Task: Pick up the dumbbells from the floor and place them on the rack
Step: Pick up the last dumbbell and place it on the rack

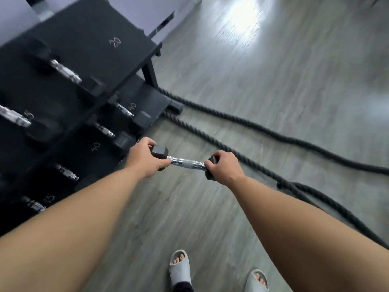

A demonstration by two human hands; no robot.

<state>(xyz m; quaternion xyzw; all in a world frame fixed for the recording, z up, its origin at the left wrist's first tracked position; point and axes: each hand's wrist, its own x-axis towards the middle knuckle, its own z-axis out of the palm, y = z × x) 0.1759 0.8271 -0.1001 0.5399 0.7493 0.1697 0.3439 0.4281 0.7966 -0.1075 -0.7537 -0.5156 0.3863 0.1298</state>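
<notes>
black hex-headed dumbbell with a knurled chrome handle [186, 163], carried above the grey plank floor [263, 85], just off the front edge of the black tiered rack [84, 49].
your left hand [145, 160] and right hand [224, 167] are each closed over one rubber head, likely sharing the weight and keeping it level for racking; black battle ropes [263, 131] lie nearby, so step carefully.

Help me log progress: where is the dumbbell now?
Head view, centre: the dumbbell is off the floor, held by its ends in the left hand and right hand, right of the rack.
</notes>
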